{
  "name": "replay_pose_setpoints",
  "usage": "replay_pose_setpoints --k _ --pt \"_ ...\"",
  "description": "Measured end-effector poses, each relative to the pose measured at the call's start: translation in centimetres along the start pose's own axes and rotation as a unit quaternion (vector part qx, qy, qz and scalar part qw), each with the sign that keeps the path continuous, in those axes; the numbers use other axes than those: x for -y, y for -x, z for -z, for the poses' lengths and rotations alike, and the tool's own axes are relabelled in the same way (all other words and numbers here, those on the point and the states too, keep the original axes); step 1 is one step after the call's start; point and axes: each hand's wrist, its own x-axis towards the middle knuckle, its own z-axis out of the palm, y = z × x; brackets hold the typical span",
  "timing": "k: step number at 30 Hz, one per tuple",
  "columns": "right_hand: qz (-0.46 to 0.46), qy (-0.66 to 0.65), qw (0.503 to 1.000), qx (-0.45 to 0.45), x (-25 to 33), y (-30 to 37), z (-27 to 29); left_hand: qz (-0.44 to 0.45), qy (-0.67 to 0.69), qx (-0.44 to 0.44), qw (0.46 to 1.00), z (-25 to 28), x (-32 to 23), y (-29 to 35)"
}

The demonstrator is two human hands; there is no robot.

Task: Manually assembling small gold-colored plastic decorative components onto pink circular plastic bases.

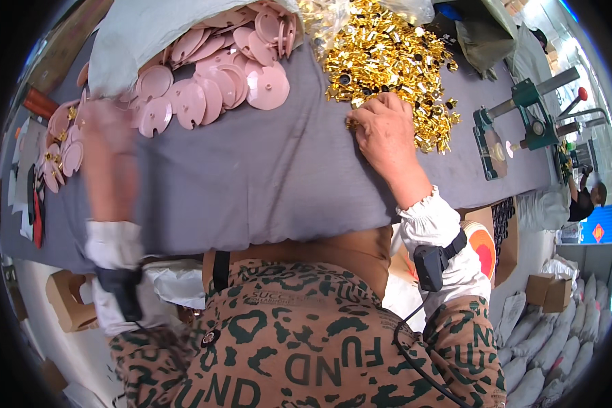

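My right hand (387, 129) rests at the near edge of a heap of small shiny gold parts (387, 54), some with black round pieces among them. Its fingers are curled together, and a small gold part (351, 123) shows at the fingertips. Motion smears my left hand (109, 129), so its fingers and anything in them cannot be made out. It is over the left side of the table, between a spread pile of pink discs (211, 95) and a smaller group of pink discs (73, 158) bearing gold parts.
A white sack (136, 41) spills the pink discs at the back. On the right of the grey-covered table (265, 177) stands a green hand press (530, 115). Red-and-black handled tool (37, 211) lies far left. Beyond are a co-worker (583, 197) and several filled sacks (551, 340).
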Motion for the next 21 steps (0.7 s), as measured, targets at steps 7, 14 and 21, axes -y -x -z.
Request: replay_pose_setpoints --k 7,14,21 --pt "0.001 0.008 0.999 -0.049 -1.1 -0.1 -1.0 0.400 0.338 0.198 0.829 -15.5 3.3 9.9" --pt "-0.092 -0.510 0.855 0.030 2.1 0.6 4.1 0.460 0.334 0.226 0.791 -17.7 4.4 10.7" --pt "0.024 -0.407 0.913 0.030 2.1 0.7 3.6 0.481 0.288 0.293 0.775 -18.5 3.3 10.7"
